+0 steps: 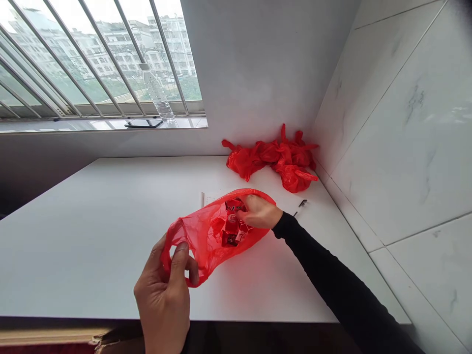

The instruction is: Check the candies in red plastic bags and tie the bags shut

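Observation:
A thin red plastic bag (202, 236) is spread wide above the white table. My left hand (165, 285) grips its handle end, thumb on top and fingers curled through the loop. Several small red wrapped packets (231, 223) with dark and pale printing lie inside the bag. My right hand (260, 212) reaches into the bag's mouth, with its fingers at the packets. Its fingertips are partly hidden, so whether a packet is pinched does not show clearly.
Several tied red plastic bags (276, 157) sit in the table's back right corner. A pen (301, 204) and a paper (208, 199) lie behind the open bag. On the windowsill stand a clear bottle (158, 96) and a dark flat phone-like object (143, 123). Tiled wall (413, 147) bounds the right side.

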Action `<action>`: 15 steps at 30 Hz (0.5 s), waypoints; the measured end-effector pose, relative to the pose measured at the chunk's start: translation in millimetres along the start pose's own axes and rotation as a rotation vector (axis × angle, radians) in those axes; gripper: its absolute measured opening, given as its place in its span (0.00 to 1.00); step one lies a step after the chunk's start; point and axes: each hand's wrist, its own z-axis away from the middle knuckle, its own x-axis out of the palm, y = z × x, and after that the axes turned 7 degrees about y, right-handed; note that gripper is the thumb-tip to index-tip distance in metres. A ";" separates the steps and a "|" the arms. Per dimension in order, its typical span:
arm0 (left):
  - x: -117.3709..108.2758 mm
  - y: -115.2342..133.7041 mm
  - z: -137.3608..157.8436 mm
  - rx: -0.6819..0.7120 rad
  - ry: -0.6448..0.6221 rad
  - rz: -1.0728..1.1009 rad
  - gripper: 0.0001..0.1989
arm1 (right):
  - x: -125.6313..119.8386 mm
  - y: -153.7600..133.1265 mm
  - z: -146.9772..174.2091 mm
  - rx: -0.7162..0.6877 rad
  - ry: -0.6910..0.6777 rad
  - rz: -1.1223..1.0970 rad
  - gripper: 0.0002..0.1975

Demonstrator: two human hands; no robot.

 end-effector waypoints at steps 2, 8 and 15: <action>-0.3 -0.7 0.2 0.002 0.011 0.003 0.21 | -2.3 -0.7 0.9 -0.016 -0.033 -0.076 0.08; 0.1 -1.2 1.0 0.018 0.000 0.009 0.20 | -7.9 -4.7 3.1 -0.028 -0.057 -0.287 0.08; 2.6 -0.1 1.8 -0.033 0.051 0.022 0.21 | -2.5 -5.4 2.1 0.039 0.091 -0.180 0.15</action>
